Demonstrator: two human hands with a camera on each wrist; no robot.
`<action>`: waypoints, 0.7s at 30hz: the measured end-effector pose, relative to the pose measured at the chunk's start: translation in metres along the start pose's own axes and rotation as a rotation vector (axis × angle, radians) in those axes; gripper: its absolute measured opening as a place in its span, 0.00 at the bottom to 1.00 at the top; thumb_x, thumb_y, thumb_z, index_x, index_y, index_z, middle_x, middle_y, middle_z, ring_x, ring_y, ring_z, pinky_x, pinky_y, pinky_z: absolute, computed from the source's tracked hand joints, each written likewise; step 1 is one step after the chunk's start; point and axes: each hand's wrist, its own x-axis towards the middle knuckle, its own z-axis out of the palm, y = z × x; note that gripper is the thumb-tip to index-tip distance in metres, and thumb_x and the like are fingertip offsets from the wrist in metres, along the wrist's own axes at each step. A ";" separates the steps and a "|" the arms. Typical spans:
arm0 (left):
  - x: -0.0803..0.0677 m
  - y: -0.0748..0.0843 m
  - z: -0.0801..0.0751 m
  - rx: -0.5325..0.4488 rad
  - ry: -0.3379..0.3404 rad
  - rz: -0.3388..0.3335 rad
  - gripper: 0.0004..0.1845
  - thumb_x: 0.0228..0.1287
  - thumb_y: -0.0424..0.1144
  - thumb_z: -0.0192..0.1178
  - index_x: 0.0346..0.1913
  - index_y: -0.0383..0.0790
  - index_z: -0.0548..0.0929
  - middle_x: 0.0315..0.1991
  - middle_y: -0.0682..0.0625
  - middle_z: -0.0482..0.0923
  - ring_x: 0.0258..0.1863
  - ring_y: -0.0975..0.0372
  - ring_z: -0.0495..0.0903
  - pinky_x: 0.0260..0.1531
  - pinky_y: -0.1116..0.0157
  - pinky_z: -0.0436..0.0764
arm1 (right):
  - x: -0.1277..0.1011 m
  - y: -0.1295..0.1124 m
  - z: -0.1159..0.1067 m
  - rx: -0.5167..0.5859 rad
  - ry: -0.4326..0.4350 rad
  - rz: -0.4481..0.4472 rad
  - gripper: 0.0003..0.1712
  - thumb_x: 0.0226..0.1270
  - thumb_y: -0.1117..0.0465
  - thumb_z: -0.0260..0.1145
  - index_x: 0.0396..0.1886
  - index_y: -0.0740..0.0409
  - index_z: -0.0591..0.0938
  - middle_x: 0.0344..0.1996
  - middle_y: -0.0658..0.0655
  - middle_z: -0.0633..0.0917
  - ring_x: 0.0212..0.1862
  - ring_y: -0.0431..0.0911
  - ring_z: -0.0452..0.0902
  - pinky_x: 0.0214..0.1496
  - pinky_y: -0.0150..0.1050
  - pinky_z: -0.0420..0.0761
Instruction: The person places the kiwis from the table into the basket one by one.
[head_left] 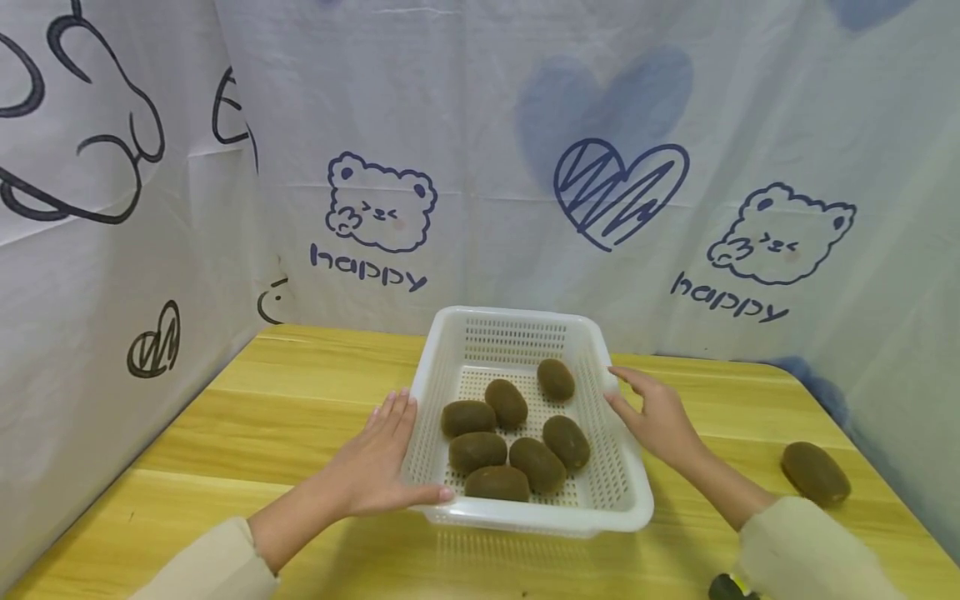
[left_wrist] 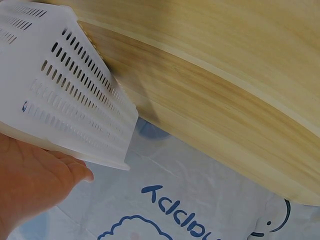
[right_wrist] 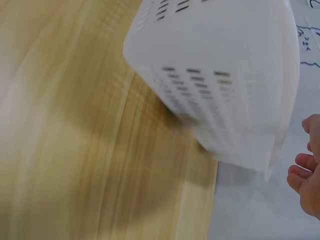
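Observation:
A white plastic basket (head_left: 540, 514) with slotted walls stands on the wooden table, holding several brown kiwis (head_left: 477, 451). My left hand (head_left: 372, 468) rests along its left rim with fingers straight; the thumb lies at the front left corner. From below, the left wrist view shows the same hand (left_wrist: 37, 177) against the rim of the basket (left_wrist: 70, 95). At the right rim is my right hand (head_left: 666, 423), thumb and fingers spread apart and slightly bent. In the right wrist view this hand (right_wrist: 310, 170) appears just off the rim of the basket (right_wrist: 215, 75).
Another kiwi (head_left: 816, 473) lies on the table (head_left: 247, 417) at the far right. Partly hidden by the right sleeve is a small dark object with a yellow patch (head_left: 727, 587). A printed white cloth (head_left: 495, 233) hangs behind the table and along both sides.

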 end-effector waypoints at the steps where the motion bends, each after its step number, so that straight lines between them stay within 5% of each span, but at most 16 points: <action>1: 0.000 0.000 0.000 -0.001 0.001 0.000 0.64 0.44 0.75 0.54 0.70 0.26 0.47 0.72 0.32 0.38 0.73 0.43 0.39 0.71 0.50 0.49 | -0.001 0.002 -0.002 -0.005 -0.001 0.012 0.23 0.64 0.65 0.60 0.57 0.71 0.73 0.55 0.72 0.76 0.56 0.66 0.72 0.57 0.60 0.73; 12: 0.000 0.001 -0.001 -0.013 0.005 0.003 0.64 0.44 0.74 0.55 0.70 0.25 0.47 0.72 0.32 0.39 0.72 0.42 0.40 0.70 0.48 0.50 | -0.015 0.015 -0.021 -0.009 0.006 0.091 0.25 0.66 0.62 0.59 0.60 0.71 0.70 0.59 0.72 0.72 0.57 0.69 0.69 0.57 0.61 0.73; 21: -0.001 0.001 -0.001 -0.012 0.003 0.000 0.64 0.45 0.74 0.55 0.70 0.26 0.47 0.72 0.32 0.38 0.72 0.42 0.39 0.71 0.49 0.49 | -0.029 0.035 -0.028 -0.035 0.102 0.082 0.24 0.65 0.64 0.60 0.57 0.73 0.72 0.55 0.73 0.75 0.55 0.68 0.72 0.54 0.58 0.75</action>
